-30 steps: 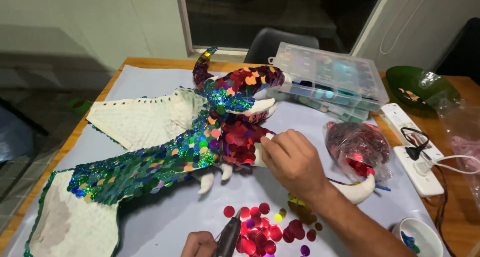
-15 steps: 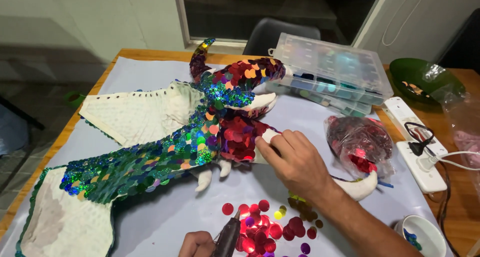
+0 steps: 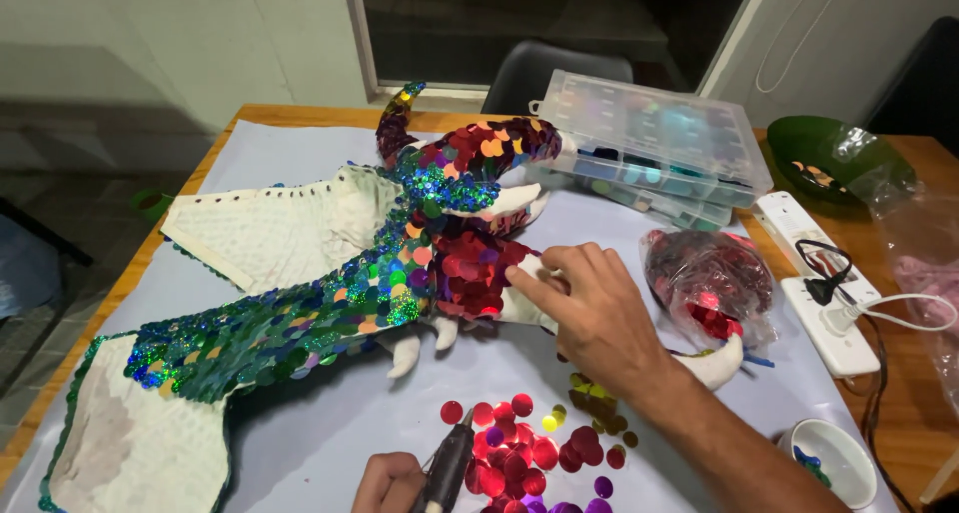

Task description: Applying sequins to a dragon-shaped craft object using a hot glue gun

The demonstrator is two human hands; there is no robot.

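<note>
Sequin-covered dragon figure (image 3: 420, 263) lies across the middle of a pale grey sheet (image 3: 300, 443) spread over a wooden table (image 3: 904, 413), its head toward the far side and its wings stretched to the left. Red, green and blue sequins cover the body and the near wing, while the far wing and the near wing's tip are bare white.

The right hand (image 3: 589, 313) rests on the figure's right side, fingertips (image 3: 519, 276) pressed together against the white patch just beside the red sequins; nothing can be made out between them. The left hand (image 3: 390, 483), at the near edge, is closed around a dark glue gun (image 3: 448, 465), whose tip points toward a loose scatter of red, pink and yellow sequins (image 3: 529, 448) on the sheet.

To the right of the right hand sits a clear plastic bag of red sequins (image 3: 709, 283). Beyond it, on the far side, is a clear compartment box (image 3: 654, 138) holding coloured bits. Farther right lie a white power strip (image 3: 819, 283) with plugs in it, and a green bowl (image 3: 834, 163). A small white cup (image 3: 831, 461) stands near the right corner.
</note>
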